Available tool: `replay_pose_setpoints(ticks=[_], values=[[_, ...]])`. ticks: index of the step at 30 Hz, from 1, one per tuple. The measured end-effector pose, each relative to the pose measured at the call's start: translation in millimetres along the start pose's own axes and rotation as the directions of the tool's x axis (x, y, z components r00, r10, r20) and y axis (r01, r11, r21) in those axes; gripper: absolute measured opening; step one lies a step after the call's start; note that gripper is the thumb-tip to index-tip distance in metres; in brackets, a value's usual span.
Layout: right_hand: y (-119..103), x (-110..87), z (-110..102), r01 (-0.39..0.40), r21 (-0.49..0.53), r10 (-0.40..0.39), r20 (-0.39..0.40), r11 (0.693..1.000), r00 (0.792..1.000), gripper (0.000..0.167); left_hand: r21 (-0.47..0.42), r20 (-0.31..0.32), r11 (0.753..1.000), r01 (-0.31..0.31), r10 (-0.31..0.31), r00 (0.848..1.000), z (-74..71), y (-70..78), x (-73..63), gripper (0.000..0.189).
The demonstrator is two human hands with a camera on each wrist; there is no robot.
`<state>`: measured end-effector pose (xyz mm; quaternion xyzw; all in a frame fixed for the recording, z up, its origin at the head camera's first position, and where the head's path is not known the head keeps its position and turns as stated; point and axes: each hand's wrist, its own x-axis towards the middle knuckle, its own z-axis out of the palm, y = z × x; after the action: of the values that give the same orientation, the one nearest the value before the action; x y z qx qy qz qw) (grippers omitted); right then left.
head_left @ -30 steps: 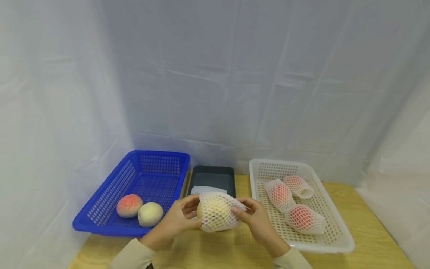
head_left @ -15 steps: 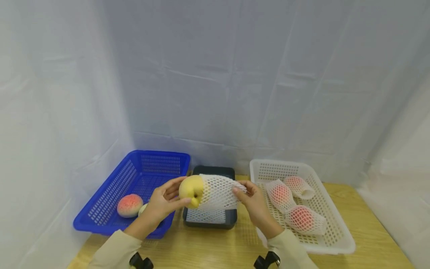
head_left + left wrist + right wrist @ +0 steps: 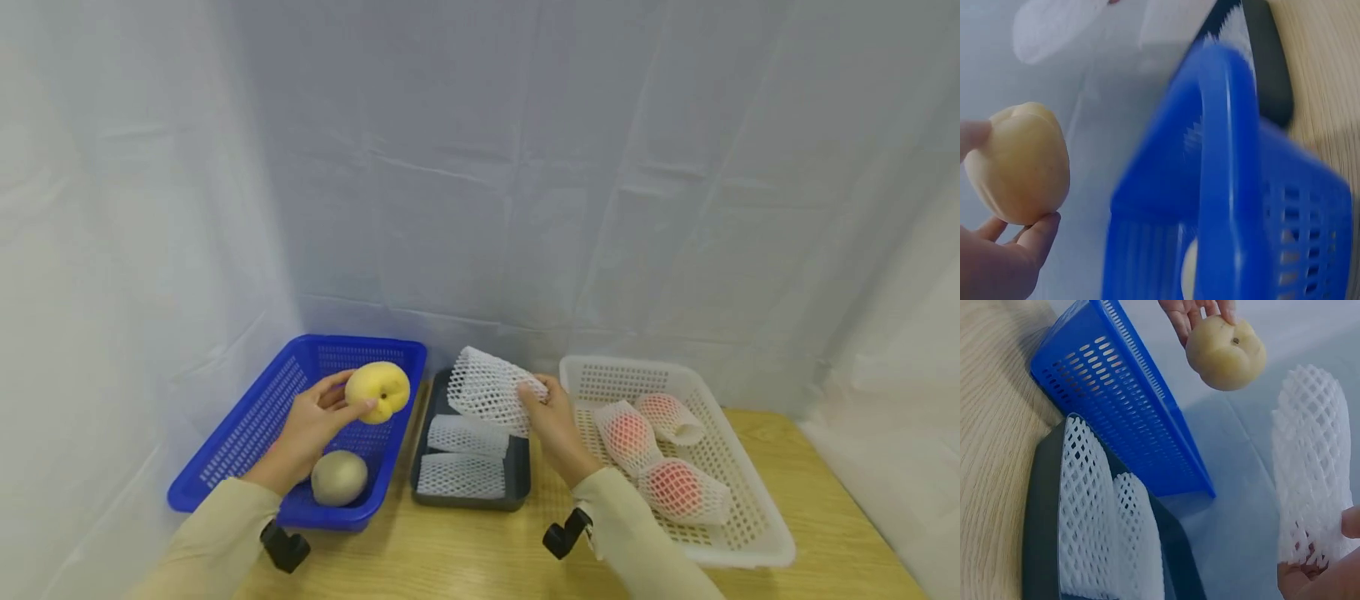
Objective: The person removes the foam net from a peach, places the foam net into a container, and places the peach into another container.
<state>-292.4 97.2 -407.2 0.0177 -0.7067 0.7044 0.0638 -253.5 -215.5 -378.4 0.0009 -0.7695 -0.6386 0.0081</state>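
A yellow peach [image 3: 377,390] is held between the thumb and fingers of my left hand [image 3: 311,427], above the right side of the blue basket [image 3: 178,493]. The left wrist view shows the bare peach [image 3: 1025,165] gripped at its edge. My right hand [image 3: 553,421] pinches one end of a white foam net sleeve [image 3: 487,385], which hangs flattened over the dark tray [image 3: 471,503]. The sleeve and the peach are apart. Two more foam net sleeves [image 3: 461,476] lie in the tray. Inside the blue basket sits a pale peach [image 3: 339,478]; a pinkish one is mostly behind my left hand.
To the right, a white basket [image 3: 750,500] holds three red peaches in foam nets, one being the netted peach [image 3: 675,487] at the front. Everything stands on a wooden table [image 3: 442,558]. White sheeting [image 3: 480,208] encloses the back and sides.
The yellow peach has come out of the foam net sleeve. My left hand has carried it left over the blue basket, while my right hand keeps the sleeve, lifted a little.
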Motion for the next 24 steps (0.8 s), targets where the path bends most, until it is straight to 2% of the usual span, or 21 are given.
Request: replay_pose_setpoints(ticks=[4,8,12,19,24], values=[[15.0,11.2,12.6,-0.05,-0.086,0.052,0.02,0.995,0.998,0.03,-0.036,0.001,0.994,0.104,-0.104,0.995,-6.8,-10.0,14.3,0.084],[32.2,15.4,24.1,-0.125,-0.162,0.136,0.06,0.979,0.989,0.031,-0.006,-0.01,0.979,0.205,-0.205,0.979,-10.4,-21.4,24.0,0.087],[47.9,14.9,33.0,-0.195,-0.18,0.204,0.037,0.964,0.978,0.032,0.038,0.001,0.963,0.265,-0.265,0.964,-13.5,-31.5,30.6,0.087],[69.7,11.7,42.9,-0.206,-0.235,0.203,-0.035,0.95,0.978,0.036,0.082,0.036,0.956,0.28,-0.284,0.958,-15.9,-46.6,38.2,0.081],[92.2,6.4,47.3,-0.188,-0.387,0.147,-0.135,0.903,0.98,0.041,0.193,0.048,0.95,0.244,-0.258,0.965,-18.5,-58.9,34.3,0.076]])
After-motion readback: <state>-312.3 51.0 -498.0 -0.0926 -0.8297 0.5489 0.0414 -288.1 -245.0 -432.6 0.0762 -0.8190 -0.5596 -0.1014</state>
